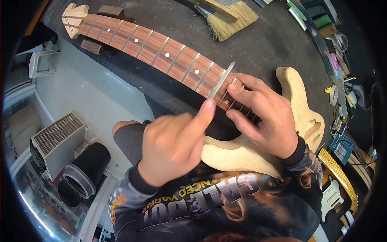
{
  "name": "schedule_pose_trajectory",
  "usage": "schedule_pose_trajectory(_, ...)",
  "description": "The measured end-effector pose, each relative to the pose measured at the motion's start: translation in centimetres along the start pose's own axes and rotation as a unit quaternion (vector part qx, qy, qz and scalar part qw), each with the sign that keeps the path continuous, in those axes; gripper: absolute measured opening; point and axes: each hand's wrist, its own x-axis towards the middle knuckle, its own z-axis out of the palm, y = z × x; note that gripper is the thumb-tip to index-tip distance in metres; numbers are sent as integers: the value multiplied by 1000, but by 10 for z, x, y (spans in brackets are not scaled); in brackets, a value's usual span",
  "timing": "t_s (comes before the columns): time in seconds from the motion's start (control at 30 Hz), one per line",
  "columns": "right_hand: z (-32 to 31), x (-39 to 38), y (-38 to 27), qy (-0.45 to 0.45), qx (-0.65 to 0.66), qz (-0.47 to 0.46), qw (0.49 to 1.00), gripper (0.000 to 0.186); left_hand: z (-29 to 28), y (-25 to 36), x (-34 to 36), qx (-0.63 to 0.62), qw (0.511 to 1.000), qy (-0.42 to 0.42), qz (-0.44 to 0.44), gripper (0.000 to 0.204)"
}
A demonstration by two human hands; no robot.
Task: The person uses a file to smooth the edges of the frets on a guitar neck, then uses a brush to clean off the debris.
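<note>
An unfinished electric guitar lies across the bench and my lap, with its pale wood body (298,99) at the right. Its neck (153,48) has a brown fretboard with metal frets and white dots, and runs to a pale headstock (74,18) at the upper left. My left hand (171,139), blurred by motion, is closed on a thin metal file (221,82), index finger stretched along it. The file lies slantwise over the upper frets. Just right of it my right hand (268,117) grips the neck near the body, fingertips on the fretboard and thumb at the near edge.
Wooden blocks (92,46) sit by the headstock end. A wide bristle brush (238,16) lies on the dark bench (177,20). Assorted tools line the right side, by another guitar's maple neck (338,173). A black bin (90,165) stands on the floor at left.
</note>
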Motion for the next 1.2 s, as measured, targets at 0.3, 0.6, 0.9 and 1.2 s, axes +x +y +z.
schedule_pose_trajectory(0.3, 2, -1, -2, 14, -9, 6, 1000, 46, -33, 18, -35, -20, 999, -22, -12, 50)
schedule_pose_trajectory(0.6, 0, -1, -3, 15, -3, 16, 1000, 46, -9, 3, -3, 2, 1000, -8, 2, 58)
schedule_pose_trajectory(0.9, -4, -2, -1, 0, -8, 5, 1000, 49, 7, -5, 14, 6, 1000, 6, 19, 63)
schedule_pose_trajectory(1.2, 1, -1, 0, 1, -4, -1, 1000, 49, -3, 3, 25, -15, 1000, -12, -11, 48)
